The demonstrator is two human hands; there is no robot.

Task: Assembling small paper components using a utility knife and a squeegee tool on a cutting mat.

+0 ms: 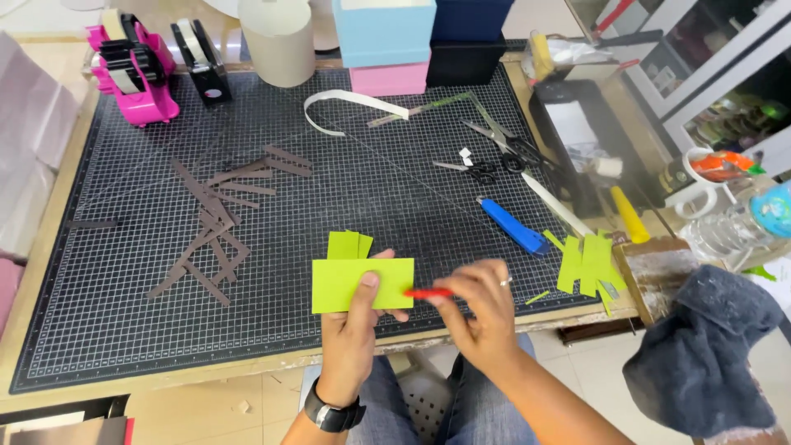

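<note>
So the left hand (356,317) has its grip pinched on a lime green paper rectangle (346,284), thumb pressed flat on the front and the other fingers tucked behind it, holding it up just above the near edge of the tabletop (206,381). A few more green strips (349,245) poke up from behind the rectangle's top edge, looks like they're part of the same bundle but I can't tell for sure. The right hand (478,309) is right beside it, fingers closed around a thin red tool (427,292) whose tip points left and touches or nearly touches the right edge of the green paper; it's slightly blurred so I can't say what kind of tool it is. Everything sits over a big black gridded cutting mat (124,330). On the mat to the left there's a messy scatter of dark brown paper strips (216,222). To the right, a blue utility knife (512,227) lies at an angle, and past that a pile of green paper offcuts (587,264) near the mat's right edge. Further back are black-handled scissors (503,148) and a curled white paper strip (350,103). At the far left corner there's a pink tape dispenser (136,70) with a black tape dispenser (202,62) just beside it.
</note>
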